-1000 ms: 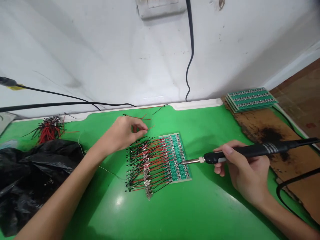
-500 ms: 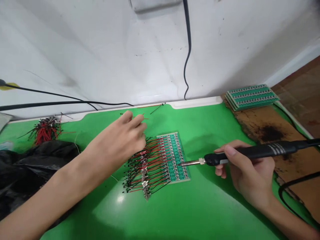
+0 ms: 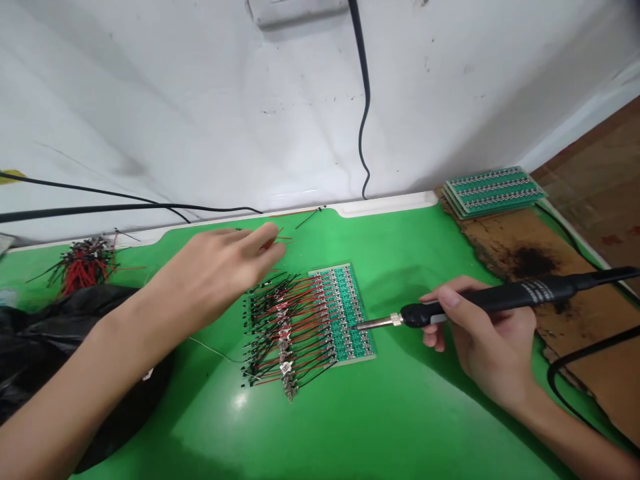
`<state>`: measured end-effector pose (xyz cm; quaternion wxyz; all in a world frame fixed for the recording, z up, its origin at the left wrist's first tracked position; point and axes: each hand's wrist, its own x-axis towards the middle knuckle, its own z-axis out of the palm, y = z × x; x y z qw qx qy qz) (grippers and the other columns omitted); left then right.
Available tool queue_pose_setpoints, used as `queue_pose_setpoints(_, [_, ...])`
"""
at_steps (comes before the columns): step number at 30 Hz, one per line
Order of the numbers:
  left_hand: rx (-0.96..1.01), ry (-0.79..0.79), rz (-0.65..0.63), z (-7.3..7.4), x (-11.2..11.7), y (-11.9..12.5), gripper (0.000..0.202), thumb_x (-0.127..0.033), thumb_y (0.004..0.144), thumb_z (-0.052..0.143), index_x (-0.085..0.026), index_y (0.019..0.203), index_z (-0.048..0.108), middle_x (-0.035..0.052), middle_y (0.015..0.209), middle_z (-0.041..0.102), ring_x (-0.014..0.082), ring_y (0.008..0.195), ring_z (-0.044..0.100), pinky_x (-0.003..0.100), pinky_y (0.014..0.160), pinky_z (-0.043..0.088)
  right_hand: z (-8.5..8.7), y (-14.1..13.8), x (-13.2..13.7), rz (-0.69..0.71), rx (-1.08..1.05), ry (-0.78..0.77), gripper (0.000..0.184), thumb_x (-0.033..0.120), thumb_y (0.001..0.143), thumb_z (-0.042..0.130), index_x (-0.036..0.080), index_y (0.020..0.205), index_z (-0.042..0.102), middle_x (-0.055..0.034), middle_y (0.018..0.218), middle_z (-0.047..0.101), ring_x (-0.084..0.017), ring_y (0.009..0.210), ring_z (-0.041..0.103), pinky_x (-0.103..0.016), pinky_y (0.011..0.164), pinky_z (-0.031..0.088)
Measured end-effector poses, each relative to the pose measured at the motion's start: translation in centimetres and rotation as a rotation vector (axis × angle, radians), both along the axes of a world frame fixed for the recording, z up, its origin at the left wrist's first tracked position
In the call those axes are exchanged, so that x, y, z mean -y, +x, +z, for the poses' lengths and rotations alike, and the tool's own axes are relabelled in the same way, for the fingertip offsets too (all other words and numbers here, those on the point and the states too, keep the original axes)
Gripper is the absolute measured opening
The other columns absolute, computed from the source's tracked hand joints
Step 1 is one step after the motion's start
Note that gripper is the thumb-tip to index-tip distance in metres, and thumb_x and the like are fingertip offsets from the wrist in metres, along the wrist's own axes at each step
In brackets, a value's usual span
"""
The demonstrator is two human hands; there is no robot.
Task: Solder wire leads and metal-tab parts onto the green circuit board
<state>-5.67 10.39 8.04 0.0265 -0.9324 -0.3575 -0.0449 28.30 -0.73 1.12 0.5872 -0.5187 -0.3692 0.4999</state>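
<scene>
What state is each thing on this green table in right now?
Left hand: open, reaching over loose wires.
Right hand: closed around the soldering iron.
Soldering iron: held level, tip at the circuit board.
Circuit board: lying flat, red and black wires fanned out leftward.
Spare boards: stacked, far right.

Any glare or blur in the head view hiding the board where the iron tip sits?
Head view: the circuit board and soldering iron in the right hand are sharp; one small glare spot sits on the green mat, clear of the board; the left hand is slightly smeared; the mat's far edge bows from the wide lens.
</scene>
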Motion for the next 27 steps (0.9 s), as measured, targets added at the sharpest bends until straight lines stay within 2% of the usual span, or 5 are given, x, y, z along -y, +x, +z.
queue_pose_setpoints(3, [0.082, -0.056, 0.023, 0.0, -0.2, -0.3, 0.04, -0.025, 0.105, 0.046, -0.031, 0.126, 0.08, 0.0099, 0.118, 0.078, 0.0212, 0.068, 0.066, 0.04, 0.061, 0.045, 0.2, 0.0, 0.0, -0.005, 0.007, -0.032, 0.034, 0.049, 0.095, 0.093, 0.019, 0.083, 0.082, -0.0009, 0.062, 0.071, -0.014, 0.047, 0.065, -0.022, 0.042, 0.053])
queue_pose_setpoints(7, [0.214, -0.106, 0.006, 0.3, 0.4, -0.5, 0.027, -0.034, 0.114, 0.054, -0.027, 0.12, 0.08, 0.0053, 0.11, 0.082, 0.0198, 0.088, 0.078, 0.036, 0.074, 0.058, 0.5, -0.1, 0.1, -0.008, 0.005, -0.041, 0.036, 0.05, 0.094, 0.094, 0.019, 0.082, 0.082, -0.0014, 0.064, 0.072, -0.013, 0.048, 0.065, -0.023, 0.042, 0.053])
queue_pose_setpoints(17, [0.312, -0.054, -0.01, -0.5, 0.3, -3.3, 0.018, -0.039, 0.111, 0.068, -0.028, 0.11, 0.082, -0.0009, 0.111, 0.084, 0.0123, 0.093, 0.081, 0.024, 0.087, 0.063, 0.4, -0.2, 0.1, -0.023, -0.012, -0.029, 0.035, 0.05, 0.092, 0.096, 0.019, 0.082, 0.084, 0.0002, 0.064, 0.073, -0.011, 0.047, 0.067, -0.017, 0.043, 0.053])
queue_pose_setpoints(22, [0.3, -0.046, 0.058, -0.9, 0.6, -5.7, 0.02, -0.047, 0.107, 0.074, -0.031, 0.11, 0.086, -0.0017, 0.116, 0.086, 0.0146, 0.094, 0.084, 0.027, 0.091, 0.065, -0.6, 1.0, -0.6, 0.111, 0.013, 0.119, 0.028, 0.042, 0.097, 0.092, 0.019, 0.082, 0.088, -0.0034, 0.061, 0.074, -0.016, 0.041, 0.069, -0.019, 0.035, 0.052])
queue_pose_setpoints(27, [0.275, -0.044, 0.16, -1.3, 1.9, -7.8, 0.021, -0.042, 0.108, 0.068, -0.033, 0.11, 0.087, -0.0031, 0.116, 0.087, 0.0155, 0.091, 0.084, 0.028, 0.087, 0.066, -0.5, 0.9, -0.5, 0.057, 0.037, 0.103, 0.025, 0.038, 0.098, 0.091, 0.02, 0.081, 0.088, -0.0034, 0.061, 0.073, -0.014, 0.042, 0.068, -0.017, 0.037, 0.053])
